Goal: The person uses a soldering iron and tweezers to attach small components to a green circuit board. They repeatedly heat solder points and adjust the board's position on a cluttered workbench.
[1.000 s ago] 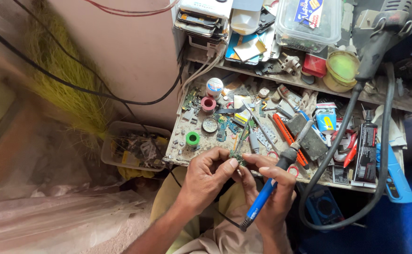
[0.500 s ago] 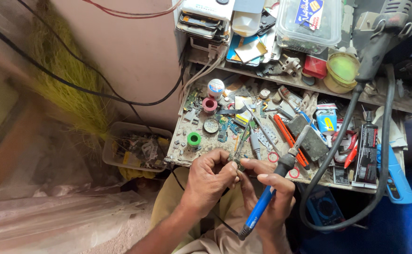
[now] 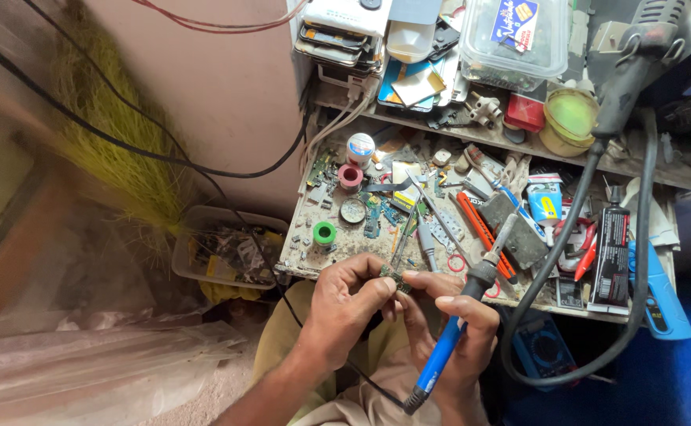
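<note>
Hands unmoved; circuit board pinched between left hand, right hand fingertips.

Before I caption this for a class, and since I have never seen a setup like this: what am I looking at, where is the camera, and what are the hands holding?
The view comes from a camera worn on the person's head, looking down at their own two bare hands; there is no machine. The left hand pinches a small green circuit board together with the right fingertips. The right hand also holds a blue-handled soldering iron, its metal tip pointing up over the bench. In front is a cluttered workbench with tweezers, a green tape roll, a red one, small parts and board scraps. A thick black cable loops at the right. A clear tub of scrap sits lower left.
</note>
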